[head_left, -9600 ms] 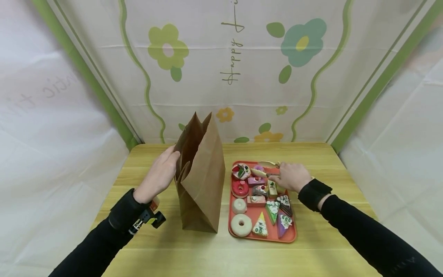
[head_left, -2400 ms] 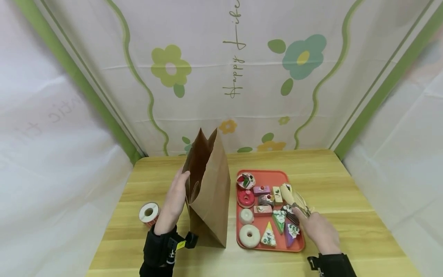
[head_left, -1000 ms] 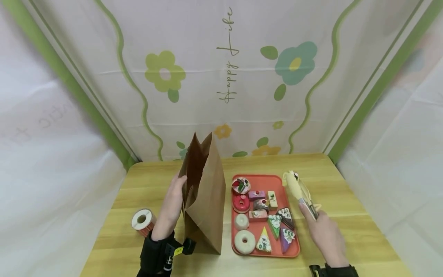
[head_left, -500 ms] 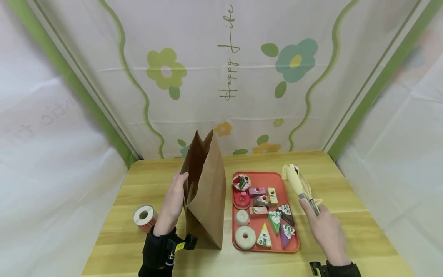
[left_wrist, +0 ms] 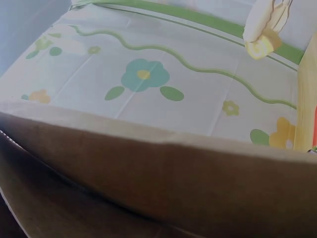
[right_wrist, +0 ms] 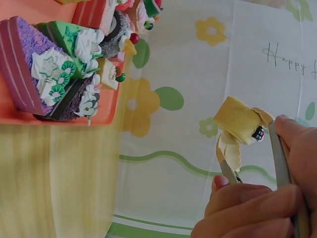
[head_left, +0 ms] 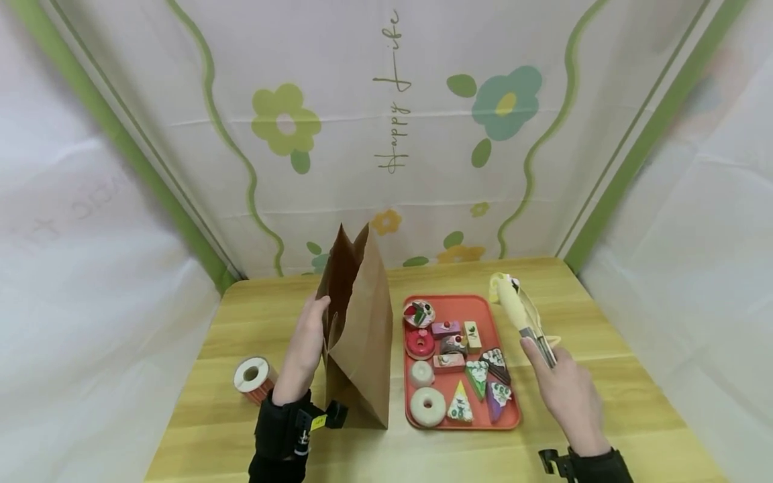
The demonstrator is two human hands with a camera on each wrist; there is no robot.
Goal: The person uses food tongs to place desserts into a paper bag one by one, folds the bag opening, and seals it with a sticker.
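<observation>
In the head view my right hand (head_left: 568, 402) grips food tongs (head_left: 516, 312) beside the tray's right edge. Between the tong tips, a yellow roll cake (right_wrist: 238, 119) with a dark berry and cream is clamped; the right wrist view shows it raised above the table. A tall brown paper bag (head_left: 365, 349) stands upright with its mouth open. My left hand (head_left: 302, 349) holds the bag's left rim, thumb at the edge, other fingers mostly hidden. Cakes and doughnuts, among them a white doughnut (head_left: 427, 406) and a purple cake slice (head_left: 498, 401), lie on the red tray (head_left: 465, 310).
A label roll (head_left: 253, 377) stands on the wooden table (head_left: 199, 416), left of my left hand. The bag sits between that hand and the tray. A patterned cloth (head_left: 338, 168) hangs behind the table, with white sheets at both sides.
My right hand has lifted the roll cake off the tray's right side with the tongs. A pinkish piece seen earlier at the tray's back is gone. My left hand stays at the bag.
</observation>
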